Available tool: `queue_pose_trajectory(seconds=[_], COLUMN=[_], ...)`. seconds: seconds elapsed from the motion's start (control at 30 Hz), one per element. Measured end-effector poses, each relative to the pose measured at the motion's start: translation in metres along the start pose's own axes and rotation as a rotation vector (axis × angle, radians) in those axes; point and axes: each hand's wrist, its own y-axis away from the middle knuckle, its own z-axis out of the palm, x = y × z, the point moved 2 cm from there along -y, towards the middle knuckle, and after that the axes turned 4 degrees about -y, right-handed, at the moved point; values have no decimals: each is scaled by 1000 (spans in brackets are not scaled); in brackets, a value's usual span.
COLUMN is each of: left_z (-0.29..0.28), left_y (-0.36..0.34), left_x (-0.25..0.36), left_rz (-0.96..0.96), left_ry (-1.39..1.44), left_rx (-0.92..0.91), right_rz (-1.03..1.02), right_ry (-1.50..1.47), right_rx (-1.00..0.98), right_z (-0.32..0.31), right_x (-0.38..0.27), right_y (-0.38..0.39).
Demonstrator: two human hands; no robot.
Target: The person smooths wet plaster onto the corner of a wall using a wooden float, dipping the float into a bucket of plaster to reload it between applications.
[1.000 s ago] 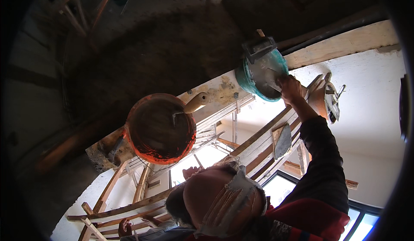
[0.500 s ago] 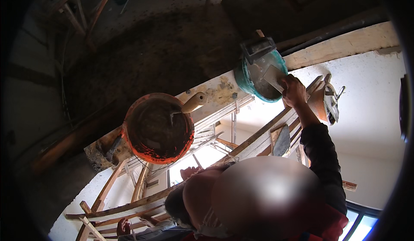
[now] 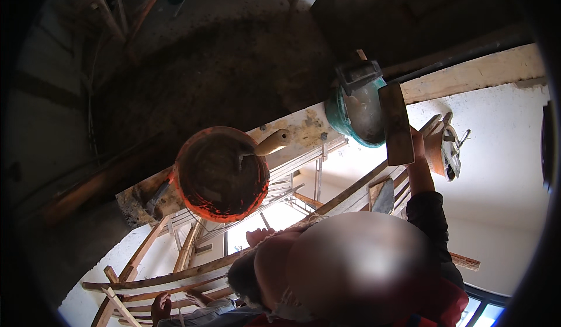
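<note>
My right hand [image 3: 417, 144], reaching up from the lower right in a dark sleeve, grips a flat rectangular plastering trowel [image 3: 396, 123]. Its broad brownish face stands beside the rim of a green bucket [image 3: 339, 119] and hides most of my fingers. Grey-white wet mix [image 3: 365, 113] fills the bucket, and a dark flat tool [image 3: 357, 75] rests across its far rim. To the left, an orange bucket [image 3: 223, 207] has a trowel's wooden handle [image 3: 272, 142] sticking out over its edge. A few fingers [image 3: 259, 236] show at lower middle, perhaps my left hand; their grip is hidden.
Both buckets stand on a stained plank [image 3: 299, 120]. Below it are wooden scaffold rails [image 3: 175, 277]. A third, brownish bucket with tools [image 3: 437, 149] hangs or stands at right. At lower left another hand [image 3: 160, 306] appears beside grey clothing; whose it is I cannot tell.
My right hand has drawn the trowel out from over the green bucket toward its right side. The trowel has turned, so its broad face now shows. The view has shifted slightly.
</note>
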Motion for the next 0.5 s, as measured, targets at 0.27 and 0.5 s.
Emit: queue_pose_trajectory(seconds=[0.27,0.5], left_z=[-31,-21], left_y=[-6,-26], left_x=[159,287], left_rz=[363,422], left_ry=[-377,59], left_rx=[-25,146], right_rz=[223,597], right_ry=[-289,-288], right_rx=[-524,-819], right_z=[155,340], right_x=[109,225], right_y=[-35,-6])
